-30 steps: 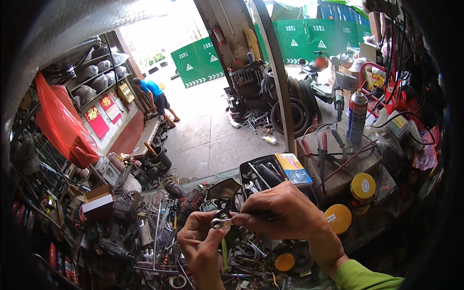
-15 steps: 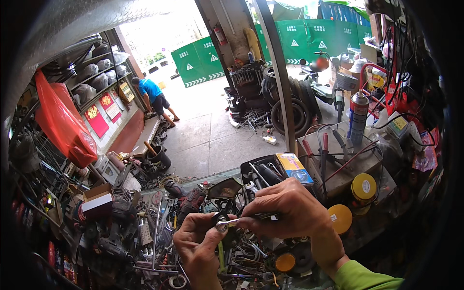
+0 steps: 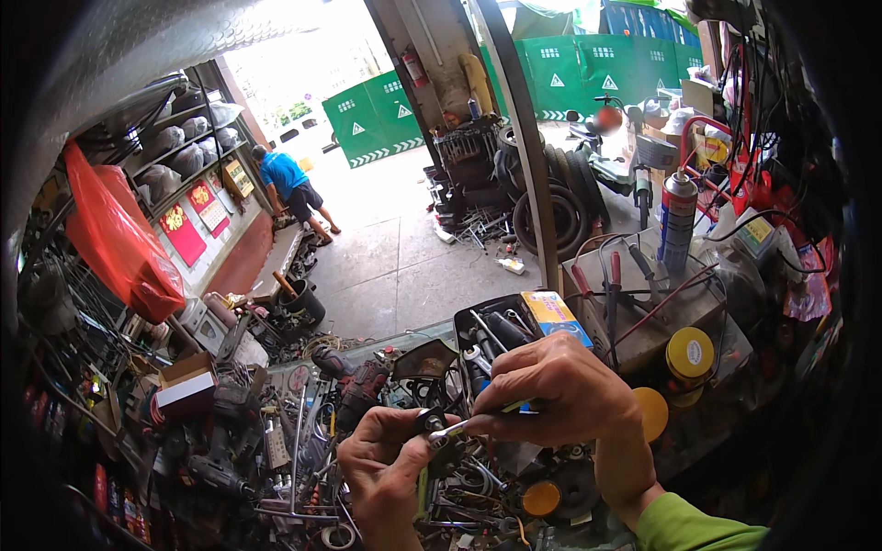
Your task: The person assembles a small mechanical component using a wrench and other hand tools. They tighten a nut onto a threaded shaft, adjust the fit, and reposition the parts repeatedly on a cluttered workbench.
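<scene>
My left hand pinches a small black part between thumb and fingers; its exact kind is too small to tell. In my right hand is a slim silver wrench, gripped by its shank and pointing left. The ring-like head of the wrench meets the black part beside my left thumb. Most of the wrench's handle is hidden by my right fingers. Both hands are raised above a bench heaped with tools. Just beyond them lies a dark tray of hand tools.
Cordless drills lie left of my hands. A yellow-and-blue box, a spray can and yellow-lidded tins stand to the right. A red bag hangs at left. Beyond the bench, a person in blue bends over near tyres.
The wrench has turned slightly, its shank now slanting up more to the right. My right hand has shifted a little with it, and the black part shows more. The person in blue stays bent.
</scene>
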Demonstrator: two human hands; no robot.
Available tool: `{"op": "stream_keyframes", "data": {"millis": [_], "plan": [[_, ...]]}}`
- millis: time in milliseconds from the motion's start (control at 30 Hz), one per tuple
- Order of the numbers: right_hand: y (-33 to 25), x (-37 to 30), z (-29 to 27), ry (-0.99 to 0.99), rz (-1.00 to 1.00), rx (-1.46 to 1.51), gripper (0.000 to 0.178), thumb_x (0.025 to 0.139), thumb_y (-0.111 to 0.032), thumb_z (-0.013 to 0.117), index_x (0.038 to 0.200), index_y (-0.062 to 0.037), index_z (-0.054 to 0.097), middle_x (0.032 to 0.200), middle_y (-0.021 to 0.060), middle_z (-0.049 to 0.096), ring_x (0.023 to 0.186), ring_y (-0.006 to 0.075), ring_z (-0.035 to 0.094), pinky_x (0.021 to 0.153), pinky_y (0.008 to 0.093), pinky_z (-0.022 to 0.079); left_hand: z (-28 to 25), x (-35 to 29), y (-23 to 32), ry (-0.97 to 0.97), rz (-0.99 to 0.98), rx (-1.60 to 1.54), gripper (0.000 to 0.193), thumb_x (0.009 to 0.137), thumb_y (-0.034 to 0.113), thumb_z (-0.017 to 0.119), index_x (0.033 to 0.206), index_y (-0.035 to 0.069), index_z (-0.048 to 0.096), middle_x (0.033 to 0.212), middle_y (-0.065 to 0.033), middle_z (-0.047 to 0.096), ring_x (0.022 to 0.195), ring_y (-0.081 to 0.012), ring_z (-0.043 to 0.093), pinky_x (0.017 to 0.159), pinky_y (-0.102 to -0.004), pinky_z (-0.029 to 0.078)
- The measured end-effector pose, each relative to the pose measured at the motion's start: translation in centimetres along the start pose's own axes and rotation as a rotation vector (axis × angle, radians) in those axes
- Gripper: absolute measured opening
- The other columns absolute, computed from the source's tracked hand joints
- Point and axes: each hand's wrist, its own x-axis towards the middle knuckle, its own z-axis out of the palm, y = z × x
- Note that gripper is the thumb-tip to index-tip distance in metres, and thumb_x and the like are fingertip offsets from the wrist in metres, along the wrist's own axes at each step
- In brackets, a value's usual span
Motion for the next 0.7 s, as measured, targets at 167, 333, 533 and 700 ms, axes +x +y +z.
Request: {"op": "stream_keyframes", "data": {"millis": [167,333,533,700], "plan": [[-0.1,0.0,-0.1,0.025,-0.003,-0.009,0.021,0.081,-0.025,0.075,0.075,-0.0058,0.07,0.066,0.0057,0.062,0.055,0.0246,0.061,0.048,0.0338,0.043,-0.2,-0.1,-0.2,-0.017,-0.022,0.032,0.015,0.081,-0.009,0.06,0.096,-0.009,0.058,0.091,-0.0199,0.07,0.08,-0.0172,0.068,0.078,-0.0277,0.054],[0.2,-0.2,-0.4,0.058,-0.022,-0.072,0.023,0.08,-0.028,0.077,0.075,-0.0067,0.07,0.066,0.0058,0.063,0.057,0.0246,0.062,0.05,0.0339,0.043,-0.1,0.0,-0.2,-0.021,-0.042,0.051,0.015,0.08,-0.008,0.063,0.095,-0.008,0.06,0.09,-0.0147,0.07,0.078,-0.0132,0.066,0.075,-0.0247,0.053],[0.3,-0.4,-0.6,0.06,0.011,-0.098,0.022,0.079,-0.028,0.077,0.075,-0.0074,0.071,0.066,0.0061,0.062,0.058,0.0252,0.061,0.052,0.0349,0.044,0.3,-0.2,0.3,0.025,-0.035,0.088,0.016,0.078,-0.005,0.065,0.093,-0.008,0.06,0.087,-0.0141,0.07,0.077,-0.0138,0.066,0.076,-0.0247,0.052],[0.4,-0.4,-0.4,0.072,0.033,-0.141,0.026,0.079,-0.032,0.076,0.075,-0.0074,0.068,0.067,0.0056,0.061,0.062,0.0268,0.061,0.055,0.0368,0.044,0.6,-0.1,-0.1,0.026,-0.038,0.119,0.016,0.076,-0.001,0.064,0.091,-0.007,0.06,0.083,-0.0154,0.07,0.076,-0.0163,0.067,0.079,-0.0259,0.051]]}}
